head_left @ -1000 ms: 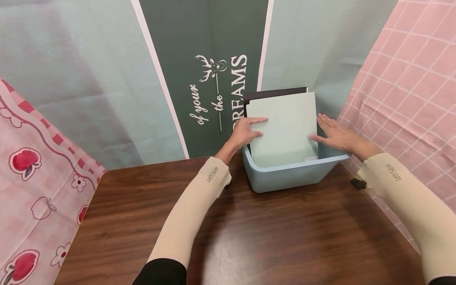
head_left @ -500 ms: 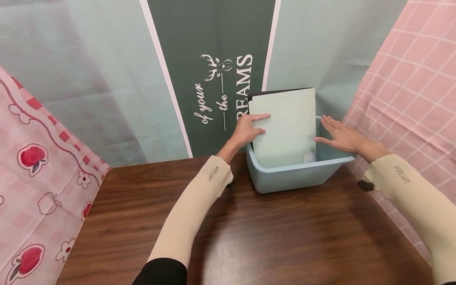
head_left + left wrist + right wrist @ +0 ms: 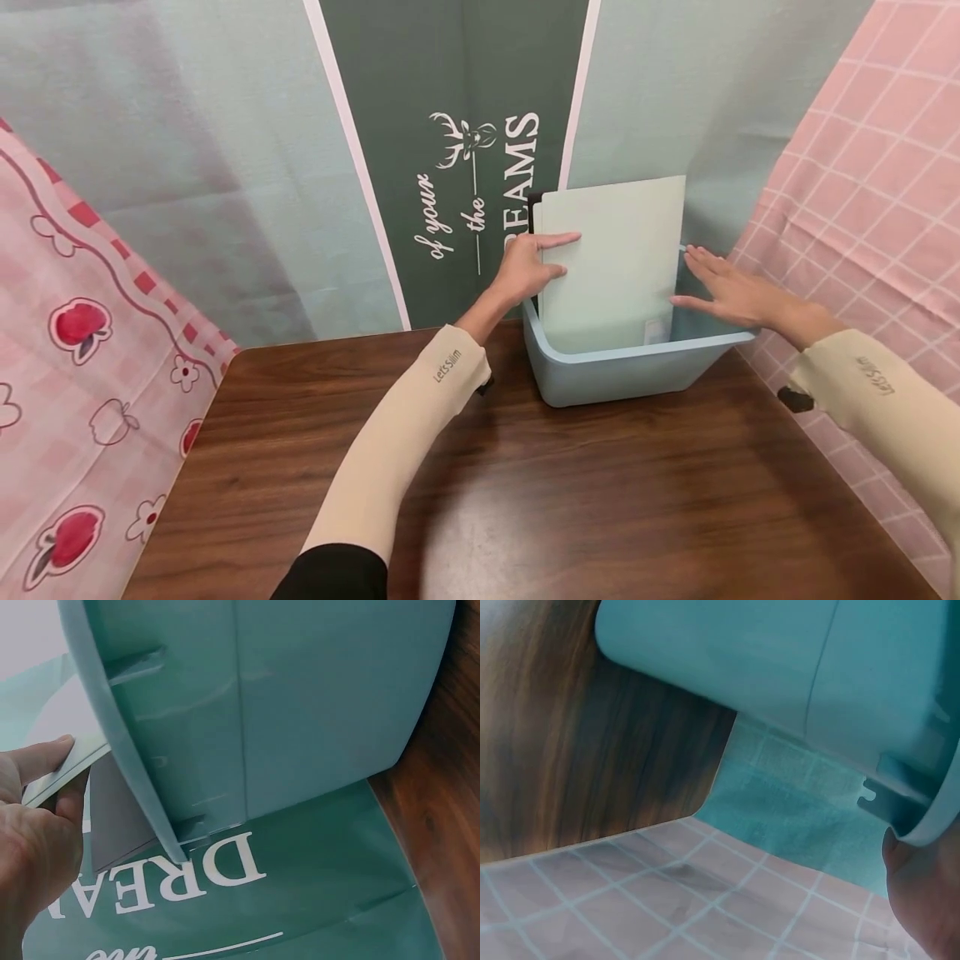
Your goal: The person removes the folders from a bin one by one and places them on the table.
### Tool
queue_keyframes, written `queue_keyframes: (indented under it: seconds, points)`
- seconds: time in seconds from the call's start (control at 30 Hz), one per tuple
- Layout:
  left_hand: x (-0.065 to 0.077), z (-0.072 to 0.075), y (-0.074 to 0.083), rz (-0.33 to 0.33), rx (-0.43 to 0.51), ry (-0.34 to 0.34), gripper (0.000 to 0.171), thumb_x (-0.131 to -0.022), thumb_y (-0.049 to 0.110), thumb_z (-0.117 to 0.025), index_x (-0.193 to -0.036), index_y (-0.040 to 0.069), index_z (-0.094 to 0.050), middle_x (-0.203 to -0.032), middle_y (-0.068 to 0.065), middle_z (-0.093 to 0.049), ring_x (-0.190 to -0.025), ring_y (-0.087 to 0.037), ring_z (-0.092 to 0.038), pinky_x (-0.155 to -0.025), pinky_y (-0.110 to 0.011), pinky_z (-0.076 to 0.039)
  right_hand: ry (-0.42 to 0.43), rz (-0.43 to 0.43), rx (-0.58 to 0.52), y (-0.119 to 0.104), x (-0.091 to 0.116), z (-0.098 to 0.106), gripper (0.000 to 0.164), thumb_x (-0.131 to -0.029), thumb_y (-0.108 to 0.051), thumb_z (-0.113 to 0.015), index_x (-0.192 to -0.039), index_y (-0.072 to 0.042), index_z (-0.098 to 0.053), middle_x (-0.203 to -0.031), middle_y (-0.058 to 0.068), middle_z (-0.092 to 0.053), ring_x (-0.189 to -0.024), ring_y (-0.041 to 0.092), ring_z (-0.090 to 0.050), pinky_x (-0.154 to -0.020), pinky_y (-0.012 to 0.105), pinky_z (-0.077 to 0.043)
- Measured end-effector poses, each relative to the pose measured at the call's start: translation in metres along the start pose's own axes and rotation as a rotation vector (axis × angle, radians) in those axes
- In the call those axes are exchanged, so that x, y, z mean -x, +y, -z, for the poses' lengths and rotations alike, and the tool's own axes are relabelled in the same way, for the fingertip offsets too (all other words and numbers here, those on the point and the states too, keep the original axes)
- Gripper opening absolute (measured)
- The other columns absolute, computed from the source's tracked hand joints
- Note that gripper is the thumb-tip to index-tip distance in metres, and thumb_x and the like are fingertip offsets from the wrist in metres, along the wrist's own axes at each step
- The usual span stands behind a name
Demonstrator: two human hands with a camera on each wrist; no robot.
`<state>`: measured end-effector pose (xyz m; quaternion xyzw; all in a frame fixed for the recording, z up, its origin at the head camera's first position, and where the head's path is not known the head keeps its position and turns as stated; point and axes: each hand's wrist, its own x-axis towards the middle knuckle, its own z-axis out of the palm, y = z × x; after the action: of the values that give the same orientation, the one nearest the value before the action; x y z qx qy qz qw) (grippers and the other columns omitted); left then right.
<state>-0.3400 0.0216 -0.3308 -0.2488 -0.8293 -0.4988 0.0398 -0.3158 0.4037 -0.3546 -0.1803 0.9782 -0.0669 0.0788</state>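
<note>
Pinching hand: the left hand (image 3: 522, 265) is bent around the left edge of a pale green stack (image 3: 611, 258), which is held between thumb and fingers; thumb and index finger are laid on the front face, while another finger is tucked behind, as shown in the left wrist view.
Spread hand: the right hand (image 3: 731, 292) is held with straight fingers and the thumb set well apart, at the right end of a blue bin (image 3: 600, 379). Its thumb tip is seen just beside the stack's right edge; whether that edge is touched cannot be told.
Green stack: stood nearly upright in the left part of the bin, its top raised well above the rim. A white label (image 3: 653, 332) is seen low on its right.
Dark panel (image 3: 116, 817): set behind the stack and mostly covered by it.
Hidden: the stack's lower edge is covered by the bin's front wall.
Cut off: most of the right hand is cropped in its own wrist view.
Hard to make out: the number of layers cannot be counted, nor can the label be read.
</note>
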Motion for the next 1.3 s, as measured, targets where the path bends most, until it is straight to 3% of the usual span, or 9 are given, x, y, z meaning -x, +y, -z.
queue_keyframes:
  seconds: [0.17,0.37,0.6,0.93,1.3]
  points:
    - [0.001,0.007,0.008,0.004,-0.009,0.026,0.056,-0.088,-0.005,-0.081,-0.136,0.023,-0.074,-0.144,-0.003,-0.067,-0.137,-0.009,-0.059,-0.104,-0.019,-0.05,0.009,0.027,0.039,0.002,0.002,0.001,0.097,-0.107,-0.056,-0.051,-0.167,0.005,-0.004,-0.174,0.029,0.004,-0.161,0.048,-0.001,-0.125,0.069,-0.013]
    - [0.002,0.015,0.016,-0.011,-0.006,0.066,0.056,-0.087,-0.005,-0.082,-0.135,0.023,-0.075,-0.143,-0.003,-0.068,-0.133,-0.007,-0.061,-0.093,-0.016,-0.05,0.007,0.039,0.061,0.004,0.003,-0.001,0.097,-0.106,-0.054,-0.054,-0.167,0.006,-0.008,-0.173,0.031,-0.001,-0.16,0.051,-0.006,-0.126,0.067,-0.015]
    - [0.003,0.022,0.025,-0.044,-0.027,0.104,0.056,-0.087,-0.004,-0.082,-0.134,0.025,-0.075,-0.141,-0.001,-0.069,-0.129,-0.003,-0.062,-0.084,-0.017,-0.048,-0.004,0.041,0.013,0.002,0.008,-0.003,0.097,-0.106,-0.054,-0.054,-0.168,0.003,-0.005,-0.175,0.027,0.004,-0.161,0.047,-0.001,-0.122,0.072,-0.017]
    - [0.006,0.037,0.038,-0.082,0.032,0.165,0.056,-0.088,-0.007,-0.079,-0.135,0.023,-0.075,-0.142,0.0,-0.068,-0.127,0.001,-0.061,-0.08,-0.021,-0.048,-0.021,0.039,0.01,-0.002,0.009,-0.003,0.097,-0.107,-0.054,-0.053,-0.168,0.001,-0.004,-0.176,0.024,0.007,-0.162,0.044,0.002,-0.122,0.073,-0.017]
    - [0.01,0.049,0.048,-0.134,0.074,0.241,0.056,-0.089,-0.009,-0.078,-0.136,0.019,-0.074,-0.141,-0.003,-0.068,-0.117,-0.003,-0.065,-0.057,-0.026,-0.039,-0.005,0.046,-0.009,0.0,0.009,-0.005,0.097,-0.106,-0.053,-0.054,-0.169,0.001,-0.003,-0.176,0.023,0.008,-0.163,0.043,0.004,-0.124,0.071,-0.014]
